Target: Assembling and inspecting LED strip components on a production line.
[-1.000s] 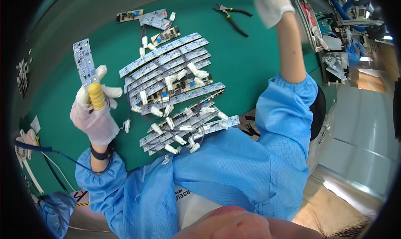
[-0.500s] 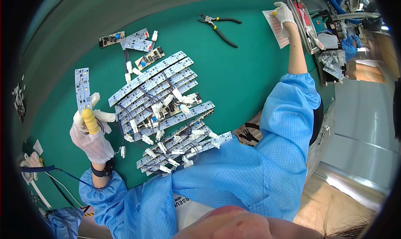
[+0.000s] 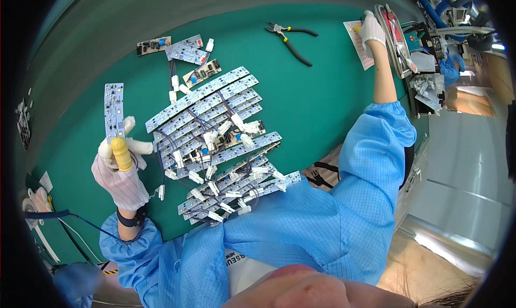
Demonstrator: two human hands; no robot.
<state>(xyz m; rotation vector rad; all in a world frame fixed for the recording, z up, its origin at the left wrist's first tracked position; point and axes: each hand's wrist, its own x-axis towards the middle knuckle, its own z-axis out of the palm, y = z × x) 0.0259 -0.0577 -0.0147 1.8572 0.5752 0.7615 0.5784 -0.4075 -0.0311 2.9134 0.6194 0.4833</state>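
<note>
Head view. The left hand (image 3: 121, 171), gloved and with a yellow finger cot, pinches the lower end of a white LED strip board (image 3: 113, 110), held upright above the green mat (image 3: 301, 103). Just beside it lies a heap of wired strip boards (image 3: 215, 141). The right hand (image 3: 371, 29) reaches far across, fingers pressed on a perforated card (image 3: 359, 41). Pliers (image 3: 290, 39) lie near it.

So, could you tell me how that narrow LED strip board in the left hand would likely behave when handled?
The LED strip board stands straight above the left hand, pinched only at its lower end, so it is probably stiff and light. Its small mounted parts suggest it is somewhat fragile. Being flat, it should not roll.
</note>
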